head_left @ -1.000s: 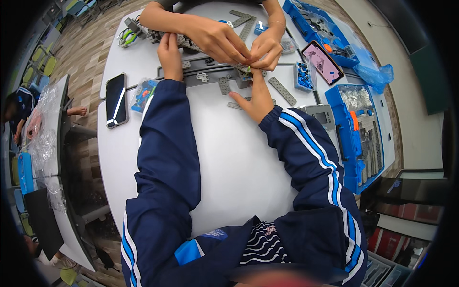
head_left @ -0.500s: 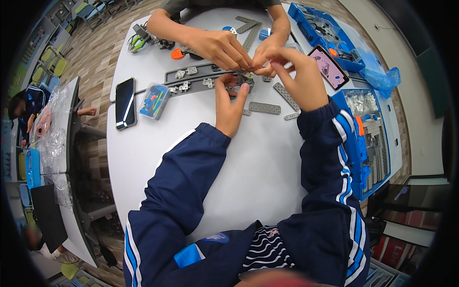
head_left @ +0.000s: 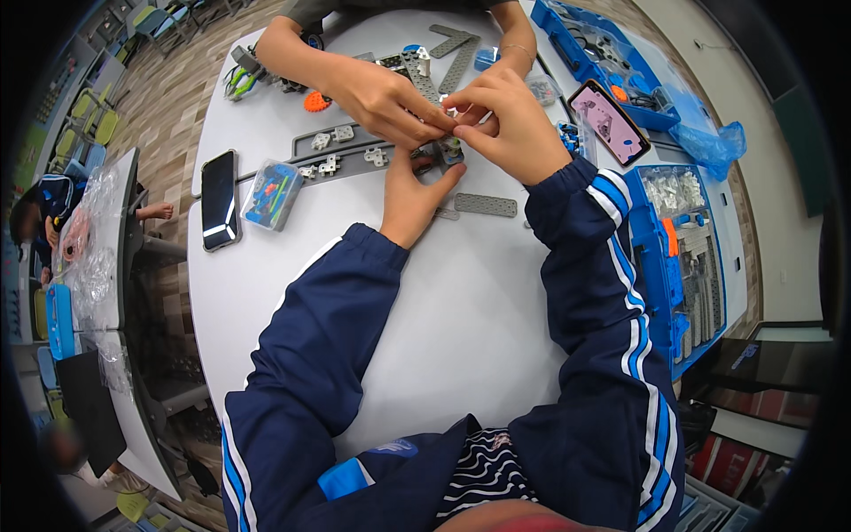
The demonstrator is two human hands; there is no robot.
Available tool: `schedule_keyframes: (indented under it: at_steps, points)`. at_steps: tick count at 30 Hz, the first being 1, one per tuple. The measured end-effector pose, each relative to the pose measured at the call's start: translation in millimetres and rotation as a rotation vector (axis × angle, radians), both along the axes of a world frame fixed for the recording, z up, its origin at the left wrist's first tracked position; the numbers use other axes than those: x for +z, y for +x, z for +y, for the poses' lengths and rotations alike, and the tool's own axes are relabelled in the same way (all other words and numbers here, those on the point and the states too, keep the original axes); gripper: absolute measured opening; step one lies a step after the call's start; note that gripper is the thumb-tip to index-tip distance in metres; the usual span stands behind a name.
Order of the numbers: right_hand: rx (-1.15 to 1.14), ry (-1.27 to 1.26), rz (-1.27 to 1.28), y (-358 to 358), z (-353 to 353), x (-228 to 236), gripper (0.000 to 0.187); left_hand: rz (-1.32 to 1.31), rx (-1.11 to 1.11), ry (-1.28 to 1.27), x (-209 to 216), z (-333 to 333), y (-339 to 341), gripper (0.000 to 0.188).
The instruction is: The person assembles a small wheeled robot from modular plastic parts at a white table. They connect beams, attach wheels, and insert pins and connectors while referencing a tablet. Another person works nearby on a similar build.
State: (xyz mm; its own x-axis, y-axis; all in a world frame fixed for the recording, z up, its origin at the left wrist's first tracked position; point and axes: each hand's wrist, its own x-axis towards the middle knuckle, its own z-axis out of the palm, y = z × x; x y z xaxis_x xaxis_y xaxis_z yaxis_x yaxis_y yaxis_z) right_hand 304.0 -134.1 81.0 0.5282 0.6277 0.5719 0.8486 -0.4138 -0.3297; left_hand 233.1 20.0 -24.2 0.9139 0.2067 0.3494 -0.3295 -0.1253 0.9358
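My left hand [head_left: 409, 199] is closed round a small grey building-piece assembly [head_left: 450, 152], its thumb on the near side. Over the top of that assembly, my right hand [head_left: 512, 124] has thumb and forefinger brought together; whatever lies between them is too small and hidden to name. Another person's hand [head_left: 381, 97] reaches in from the far side, its fingertips meeting mine at the same spot. That person's second hand is mostly hidden behind my right hand. Close to my left hand lie a grey perforated plate [head_left: 485, 205] and a long grey beam frame [head_left: 350, 160] with white connectors [head_left: 328, 165].
At the left are a black phone [head_left: 220, 199] and a clear box of coloured pins [head_left: 271, 195]. A tablet [head_left: 609, 122] and two blue parts cases [head_left: 660, 266] line the right side. An orange gear [head_left: 316, 102] and grey beams [head_left: 459, 62] lie at the far side.
My right hand has come left and down onto the assembly, its fingers closing together. My left hand stays round the assembly. The other person's hand has shifted slightly left.
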Motion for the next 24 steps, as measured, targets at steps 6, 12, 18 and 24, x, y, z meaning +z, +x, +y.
schedule_keyframes:
  at_steps: [6,12,18,24]
  points:
    - [-0.040,0.013,-0.049,-1.2,4.4,-4.4,0.025,-0.008,-0.009,0.011,0.9,0.8,0.5,0.065]
    - [-0.070,0.023,0.032,-2.7,5.8,-4.0,0.023,0.000,-0.042,0.006,1.5,2.6,1.2,0.067]
    - [-0.059,-0.023,0.026,-4.2,2.3,0.7,0.026,0.034,-0.042,0.002,1.0,2.8,0.7,0.066]
    - [-0.058,-0.029,0.060,-4.2,-0.2,3.1,0.031,0.031,-0.052,0.002,2.4,3.6,0.4,0.062]
